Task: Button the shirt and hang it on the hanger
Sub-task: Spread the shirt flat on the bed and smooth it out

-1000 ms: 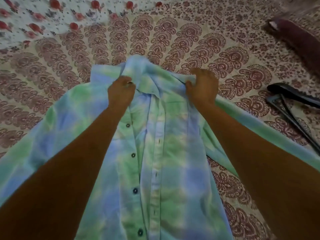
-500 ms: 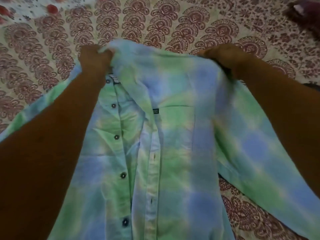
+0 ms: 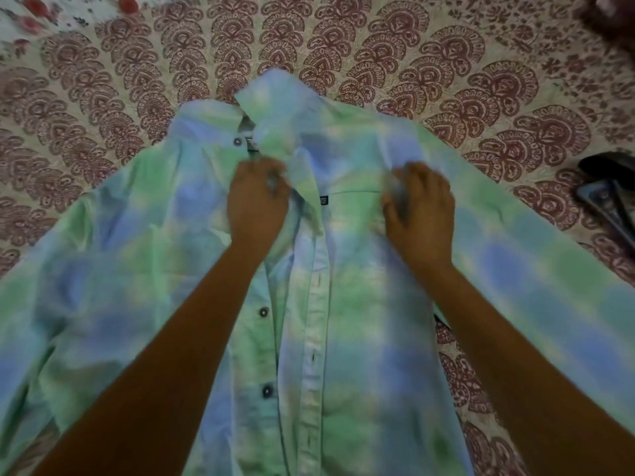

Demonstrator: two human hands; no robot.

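Shirt [image 3: 360,304] in pale green and blue checks, lying front-up and unbuttoned on a bedsheet [image 3: 343,46] printed with dark red paisley fans. Its collar [image 3: 275,97] points away from the person and its sleeves spread out to both sides. The person leans over it, both bare arms reaching forward.

The left hand [image 3: 256,204] sits just below the collar, on the panel that carries the dark buttons [image 3: 264,312]. Its fingers are curled and it seems to pinch the front edge of the cloth there, though blur hides the fingertips. The right hand [image 3: 421,214] is on the other front panel, beside the chest pocket, its fingers curled into a small bunch of fabric.

Between the hands, the strip of buttonholes [image 3: 314,338] runs down the middle, just beside the row of buttons; the buttons in sight are unfastened. A black hanger [image 3: 608,190] lies on the sheet at the person's far right, near the sleeve on that side.
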